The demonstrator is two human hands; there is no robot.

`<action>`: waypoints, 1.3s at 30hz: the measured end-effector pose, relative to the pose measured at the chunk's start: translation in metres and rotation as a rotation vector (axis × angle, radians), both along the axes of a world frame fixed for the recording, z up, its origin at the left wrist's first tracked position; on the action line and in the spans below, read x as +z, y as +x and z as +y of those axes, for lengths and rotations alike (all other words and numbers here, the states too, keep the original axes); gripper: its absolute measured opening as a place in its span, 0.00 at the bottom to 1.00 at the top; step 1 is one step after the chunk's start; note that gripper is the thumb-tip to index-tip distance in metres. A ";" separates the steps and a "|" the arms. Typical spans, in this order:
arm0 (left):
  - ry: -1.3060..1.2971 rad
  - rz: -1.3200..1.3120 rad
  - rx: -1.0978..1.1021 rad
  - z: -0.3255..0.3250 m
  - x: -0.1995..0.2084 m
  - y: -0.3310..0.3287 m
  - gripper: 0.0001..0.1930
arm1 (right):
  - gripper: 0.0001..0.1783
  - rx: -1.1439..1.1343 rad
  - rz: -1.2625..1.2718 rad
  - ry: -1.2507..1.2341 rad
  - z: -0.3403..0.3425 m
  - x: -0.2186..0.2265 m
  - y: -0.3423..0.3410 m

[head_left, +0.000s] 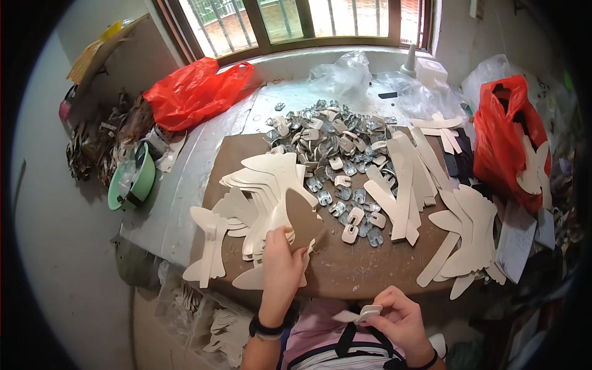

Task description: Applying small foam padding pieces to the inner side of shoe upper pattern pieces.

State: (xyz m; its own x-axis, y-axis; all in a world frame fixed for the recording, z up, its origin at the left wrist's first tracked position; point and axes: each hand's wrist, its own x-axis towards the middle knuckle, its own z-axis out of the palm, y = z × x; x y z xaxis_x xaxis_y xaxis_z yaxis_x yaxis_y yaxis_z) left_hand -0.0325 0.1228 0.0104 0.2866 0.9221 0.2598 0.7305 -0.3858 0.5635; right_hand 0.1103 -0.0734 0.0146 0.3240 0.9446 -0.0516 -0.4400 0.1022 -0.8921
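Observation:
My left hand [282,262] is closed on a curved flat cut piece [302,217], its brown back turned up. Beneath and beyond it lies a stack of cream cut pieces [271,176] with wavy edges. Close to my lap, my right hand [399,320] pinches a small cream slotted clip [369,313], from which a pale strip sticks out to the left. On the brown board [345,271] sits a heap of metal clips [324,142], several with cream faces. A cream piece with a clip on its strap [208,243] rests left of the stack.
Long cream strips [404,191] lie right of the heap, with more shaped pieces [472,228] at the board's right. Red plastic bags [196,92] and a green basin [143,179] stand around the table. A crate of pieces [200,320] is below left.

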 end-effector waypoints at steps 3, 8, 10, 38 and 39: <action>-0.185 -0.183 -0.090 -0.032 0.018 -0.020 0.12 | 0.09 0.115 0.141 0.004 -0.002 0.011 0.004; -0.386 -0.361 -0.422 -0.084 0.032 -0.033 0.05 | 0.09 0.051 -0.025 0.032 0.008 0.013 0.001; -0.598 -0.551 -0.395 -0.098 0.040 -0.029 0.07 | 0.09 0.047 -0.373 0.073 0.012 0.010 0.006; -0.696 -0.629 -0.624 -0.093 0.042 -0.019 0.06 | 0.11 0.079 0.328 0.008 0.022 -0.027 0.016; -0.686 -0.638 -0.612 -0.093 0.043 -0.019 0.06 | 0.11 0.080 0.327 0.007 0.022 -0.027 0.018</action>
State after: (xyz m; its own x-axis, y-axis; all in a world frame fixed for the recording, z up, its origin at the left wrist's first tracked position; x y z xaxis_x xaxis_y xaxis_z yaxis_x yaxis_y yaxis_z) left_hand -0.0513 0.0302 0.0530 0.7370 0.6758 0.0119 0.0253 -0.0451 0.9987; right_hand 0.1280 -0.0516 -0.0120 0.2156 0.9672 -0.1344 -0.7101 0.0608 -0.7015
